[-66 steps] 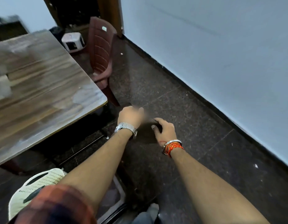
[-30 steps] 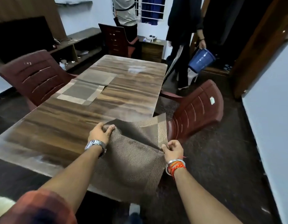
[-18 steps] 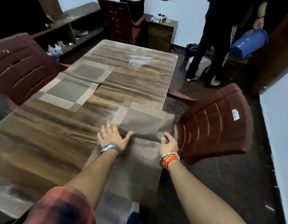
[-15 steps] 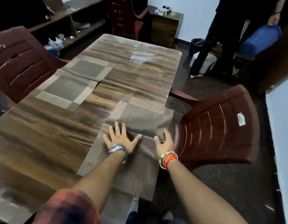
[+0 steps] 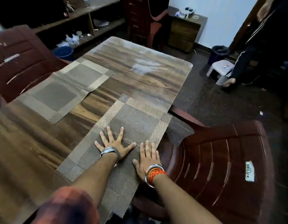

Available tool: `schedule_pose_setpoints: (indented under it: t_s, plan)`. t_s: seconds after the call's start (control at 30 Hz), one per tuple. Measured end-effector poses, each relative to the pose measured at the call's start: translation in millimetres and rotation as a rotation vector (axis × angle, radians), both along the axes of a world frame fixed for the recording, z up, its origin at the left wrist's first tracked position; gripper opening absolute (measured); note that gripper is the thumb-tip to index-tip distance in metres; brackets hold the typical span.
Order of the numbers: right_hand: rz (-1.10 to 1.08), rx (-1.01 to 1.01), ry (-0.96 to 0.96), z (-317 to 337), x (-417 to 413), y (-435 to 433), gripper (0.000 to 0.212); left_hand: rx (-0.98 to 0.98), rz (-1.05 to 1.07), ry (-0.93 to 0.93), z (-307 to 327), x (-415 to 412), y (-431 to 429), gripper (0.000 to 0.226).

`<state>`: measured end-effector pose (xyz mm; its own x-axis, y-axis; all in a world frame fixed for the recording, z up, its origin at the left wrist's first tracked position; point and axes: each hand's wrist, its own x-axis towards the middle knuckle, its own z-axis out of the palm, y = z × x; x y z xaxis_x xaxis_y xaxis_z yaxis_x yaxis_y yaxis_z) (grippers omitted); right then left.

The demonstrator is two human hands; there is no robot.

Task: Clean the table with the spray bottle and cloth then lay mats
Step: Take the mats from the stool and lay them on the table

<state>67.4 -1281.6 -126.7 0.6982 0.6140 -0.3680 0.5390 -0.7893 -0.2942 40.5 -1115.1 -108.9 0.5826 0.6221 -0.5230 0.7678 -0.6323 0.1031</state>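
Left hand and right hand press the mat at the table's five o'clock, fingers splayed; its earlier crease lies flatter.

table, near mat, perhaps two far mats

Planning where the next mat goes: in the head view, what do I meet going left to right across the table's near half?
left maroon chair → laid mats → left hand → right hand → labelled maroon chair
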Motion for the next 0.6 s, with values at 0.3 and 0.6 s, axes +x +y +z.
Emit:
schedule_pose_setpoints:
  t_s: [0.3, 0.6]
  plan:
    - [0.043, -0.022, -0.028, -1, 79, 25, 0.095, 0.03, -0.007, -0.015, -9, 76, 32, 0.104]
    - [0.045, -0.071, -0.04, 1, 105, 41, 0.096, 0.015, -0.01, -0.032, -10, 102, 47, 0.107]
